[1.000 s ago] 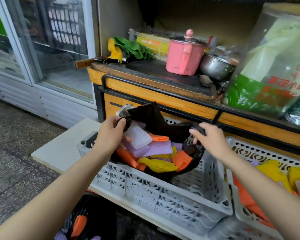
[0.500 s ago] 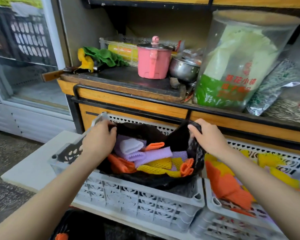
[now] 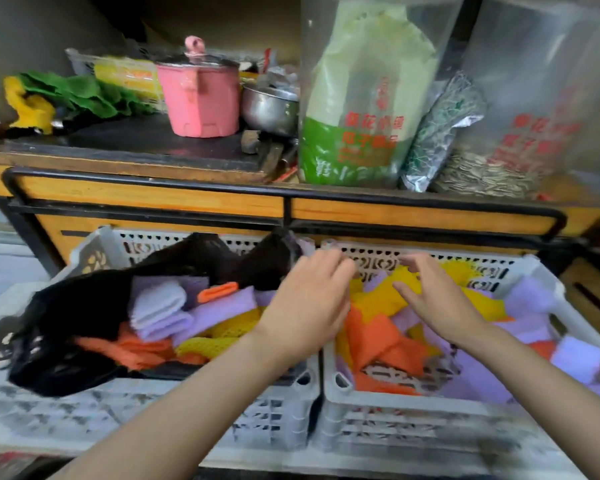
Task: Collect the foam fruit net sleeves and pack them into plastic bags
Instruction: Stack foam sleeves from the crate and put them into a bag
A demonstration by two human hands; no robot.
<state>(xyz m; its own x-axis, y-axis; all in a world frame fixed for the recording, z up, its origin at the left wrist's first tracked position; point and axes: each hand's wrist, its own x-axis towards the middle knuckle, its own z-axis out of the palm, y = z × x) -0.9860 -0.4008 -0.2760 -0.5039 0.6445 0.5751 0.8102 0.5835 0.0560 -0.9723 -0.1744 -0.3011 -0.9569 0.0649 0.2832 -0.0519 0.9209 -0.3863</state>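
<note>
Two crates [image 3: 153, 420] [image 3: 413, 427]; two hands [image 3: 305, 306] [image 3: 440, 303], seemingly relaxed.

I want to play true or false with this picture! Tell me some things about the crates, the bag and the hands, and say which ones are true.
1. The black bag lies in the left crate. True.
2. The pink pot has no lid. False: a lid with a pink knob sits on it.
3. The right hand is above the right crate. True.
4. The right crate holds only green foam sleeves. False: its loose sleeves are yellow, orange and purple.
5. The black bag is empty. False: bagged sleeves already lie inside it.
</note>
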